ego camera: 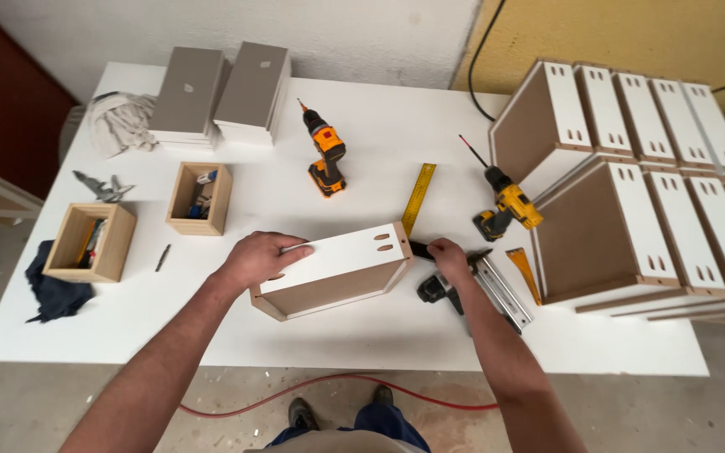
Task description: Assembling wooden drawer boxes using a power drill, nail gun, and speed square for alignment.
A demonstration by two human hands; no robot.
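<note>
Here, left hand (260, 257) clamped over the left end of a shallow open drawer box of white-faced board with brown raw edges (334, 272), fingers curled onto its top panel. Right hand (449, 257) at the box's right corner, fingers closed on the black handle of a yellow metal try square (419, 201), whose blade runs up and away from that hand. Drawer box lying between both hands on the white tabletop (379, 335), front side tilted toward the body.

Just below the right hand, touching the wrist area, a black and silver nail gun (484, 285). Just to its right, a small orange wedge-shaped piece (524, 270). Beyond the right hand, a yellow and black cordless drill (505, 205) lying on its side. Farther right, two rows of finished white and brown drawer boxes (656, 210) stacked on edge.

Above the gap between the hands, an orange and black cordless drill (325, 151). Beyond the left hand, a small open wooden box holding small parts (199, 198); farther left, a second small wooden box (90, 242), with a dark blue cloth (52, 289) beside it. At the far left corner, two stacks of grey flat panels (220, 92) and a crumpled grey rag (119, 122).
</note>
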